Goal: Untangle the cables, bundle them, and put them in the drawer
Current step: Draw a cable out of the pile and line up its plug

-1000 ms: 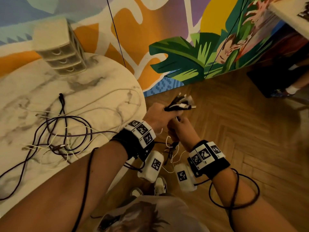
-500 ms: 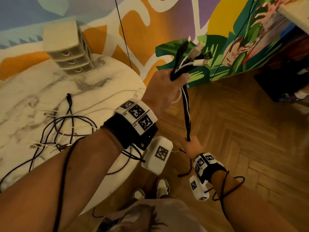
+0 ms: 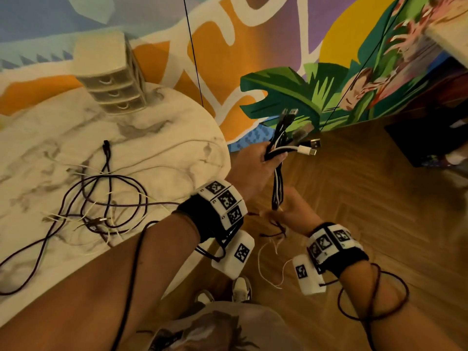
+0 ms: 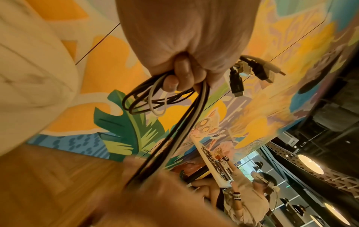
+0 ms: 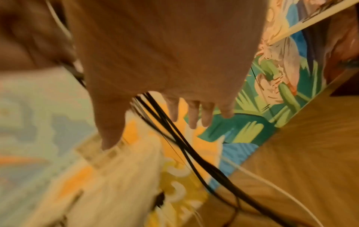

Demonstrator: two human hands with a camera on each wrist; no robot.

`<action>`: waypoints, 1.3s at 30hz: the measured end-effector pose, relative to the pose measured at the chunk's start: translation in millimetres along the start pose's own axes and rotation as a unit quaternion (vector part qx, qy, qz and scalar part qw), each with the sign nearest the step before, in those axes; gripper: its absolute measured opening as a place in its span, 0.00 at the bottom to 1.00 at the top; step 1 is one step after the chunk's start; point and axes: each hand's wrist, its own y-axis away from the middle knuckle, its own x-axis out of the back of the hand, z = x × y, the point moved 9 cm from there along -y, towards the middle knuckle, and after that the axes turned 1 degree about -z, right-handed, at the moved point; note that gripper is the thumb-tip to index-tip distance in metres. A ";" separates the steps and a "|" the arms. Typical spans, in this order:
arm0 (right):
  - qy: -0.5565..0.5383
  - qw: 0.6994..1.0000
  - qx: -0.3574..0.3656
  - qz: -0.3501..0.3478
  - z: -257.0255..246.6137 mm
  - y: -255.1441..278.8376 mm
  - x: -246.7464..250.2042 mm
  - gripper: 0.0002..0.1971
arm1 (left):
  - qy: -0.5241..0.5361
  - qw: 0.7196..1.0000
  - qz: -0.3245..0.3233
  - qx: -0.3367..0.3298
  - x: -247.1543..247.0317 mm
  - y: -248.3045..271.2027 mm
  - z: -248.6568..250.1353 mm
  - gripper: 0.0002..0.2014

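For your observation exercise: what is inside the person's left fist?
The left hand grips a bundle of black and white cables; plugs stick out one side, loops and strands hang below. The part inside the fist is covered.

You are standing over a herringbone wood floor [image 3: 367,198], with your two sneakers [image 3: 240,290] showing near the bottom edge. To your left is a round marble table [image 3: 164,138]. Behind it the wall carries a bright mural [image 3: 253,59] with orange and purple shapes, a yellow disc and large green leaves [image 3: 286,97]. A dark mat or box [image 3: 425,138] sits on the floor at the far right. In the left wrist view, another person [image 4: 246,199] in a pale top stands at a white counter [image 4: 209,161], with round ceiling lamps [image 4: 310,164] beyond.
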 end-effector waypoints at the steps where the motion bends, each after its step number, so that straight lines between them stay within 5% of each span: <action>1: -0.085 0.996 0.038 0.003 -25.1 2.0 8.0 0.27 | -0.007 1.000 0.000 0.005 -4.0 0.7 -4.5 0.10; 3: -0.181 0.980 0.081 -0.005 -62.7 0.8 15.9 0.22 | -0.020 1.000 -0.006 0.009 -12.2 2.4 -11.4 0.10; 6: -0.178 0.982 0.056 0.017 -71.5 -8.7 11.2 0.10 | -0.030 0.999 -0.009 0.013 -12.7 6.3 -17.8 0.11; 9: -0.171 0.980 -0.049 0.088 -28.5 -16.4 10.1 0.16 | -0.009 0.999 0.042 0.029 17.1 9.4 -28.8 0.08; 13: -0.095 0.968 -0.184 0.142 62.8 -9.2 13.0 0.14 | 0.093 0.988 0.095 0.073 57.7 7.3 -47.7 0.21; 17: 0.080 0.937 -0.341 -0.007 143.7 8.8 -9.6 0.13 | 0.217 0.973 0.028 0.068 49.6 3.8 -38.3 0.27; 19: 0.132 0.932 -0.328 -0.080 134.6 14.7 -18.0 0.14 | 0.235 0.970 -0.005 0.063 37.7 4.7 -31.4 0.28; 22: 0.158 0.970 -0.171 -0.072 62.9 0.5 -9.0 0.16 | 0.227 0.971 -0.030 0.062 18.0 10.3 -27.8 0.29; 24: -0.004 0.998 -0.058 -0.039 1.6 -5.0 0.2 0.24 | 0.215 0.973 -0.034 0.082 5.9 14.5 -33.8 0.29; 27: -0.331 0.942 0.037 -0.047 -68.4 -2.8 10.5 0.25 | 0.149 0.981 -0.026 0.118 -2.1 15.9 -50.5 0.19; 28: -0.389 0.919 0.040 -0.052 -81.7 -0.7 12.8 0.24 | 0.121 0.985 -0.033 0.117 -2.7 18.0 -49.3 0.13; 30: -0.367 0.927 0.046 -0.062 -104.4 1.6 12.1 0.21 | 0.092 0.991 -0.056 0.083 -12.7 24.5 -35.8 0.07; 33: -0.267 0.963 0.026 -0.039 -108.2 -0.2 5.0 0.09 | 0.131 0.987 -0.031 0.082 -20.3 42.0 -28.0 0.22; 39: -0.225 0.973 -0.012 -0.042 -97.5 -3.5 -10.9 0.23 | -0.013 0.990 -0.131 0.042 -38.6 54.0 -38.5 0.24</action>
